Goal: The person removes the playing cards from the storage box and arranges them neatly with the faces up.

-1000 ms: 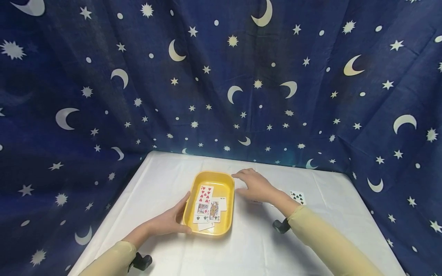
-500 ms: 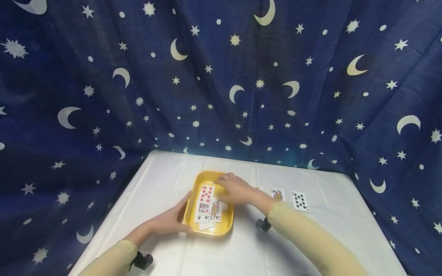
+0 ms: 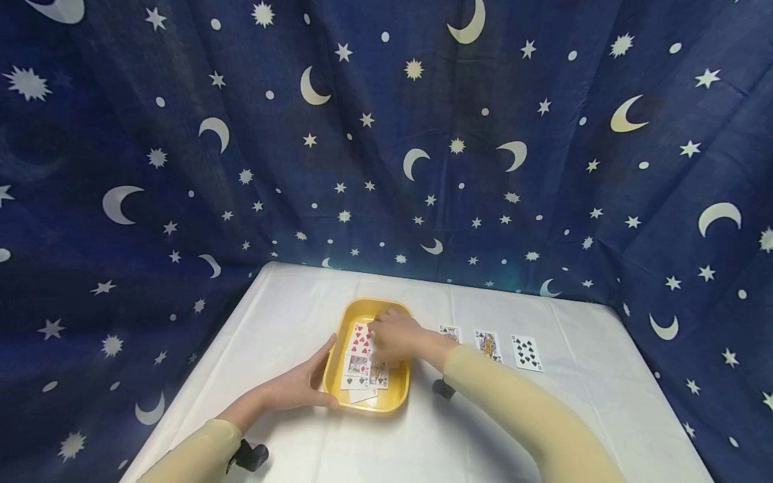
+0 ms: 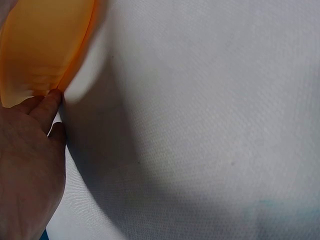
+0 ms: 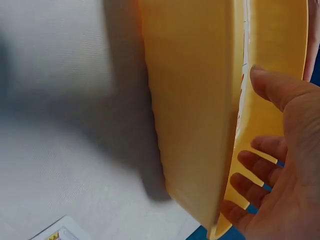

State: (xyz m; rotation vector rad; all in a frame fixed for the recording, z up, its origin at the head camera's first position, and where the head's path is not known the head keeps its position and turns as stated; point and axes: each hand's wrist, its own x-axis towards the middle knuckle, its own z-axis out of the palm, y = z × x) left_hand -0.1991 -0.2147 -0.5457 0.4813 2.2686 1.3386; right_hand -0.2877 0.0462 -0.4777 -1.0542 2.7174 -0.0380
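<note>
Movement since a second ago: right hand (image 3: pixel 395 334) has come from outside the yellow tray (image 3: pixel 395 394) to over its far right part, leaving three table cards (image 3: pixel 488 345) in better view, face up in a row to the tray's right. Right fingers loosely bent, thumb apart; whether they touch a card, cannot tell. Left hand (image 3: pixel 302 384) spread, fingers and thumb against tray's left side. One tray, mid-table (image 3: pixel 290 308); inside, at least five tray cards (image 3: pixel 360 339), perhaps a sixth partly covered.

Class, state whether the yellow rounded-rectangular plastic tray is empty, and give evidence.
Not empty: in the head view, several white rectangular playing cards lie inside the tray, some overlapping.
</note>
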